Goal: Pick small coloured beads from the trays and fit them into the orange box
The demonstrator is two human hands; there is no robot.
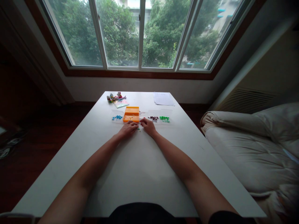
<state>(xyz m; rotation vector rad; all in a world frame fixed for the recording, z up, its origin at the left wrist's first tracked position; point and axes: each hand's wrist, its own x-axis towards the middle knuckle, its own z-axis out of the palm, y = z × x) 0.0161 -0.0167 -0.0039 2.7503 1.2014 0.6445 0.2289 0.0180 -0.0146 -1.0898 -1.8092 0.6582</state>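
Note:
On the white table, an orange box stands open, with small yellowish pieces in its near part. My left hand rests just below the box, its fingers pointing right. My right hand is beside the box's lower right corner, fingers bent together; whatever they hold is too small to make out. Between the hands lie a few tiny green pieces. Blue pieces sit in a clear tray left of the box. Dark red pieces and green pieces are in clear trays to its right.
Small colourful figures and a pastel card are at the table's far left. White paper sheets lie at the far right. Beyond the table is a window; a padded beige seat stands to the right.

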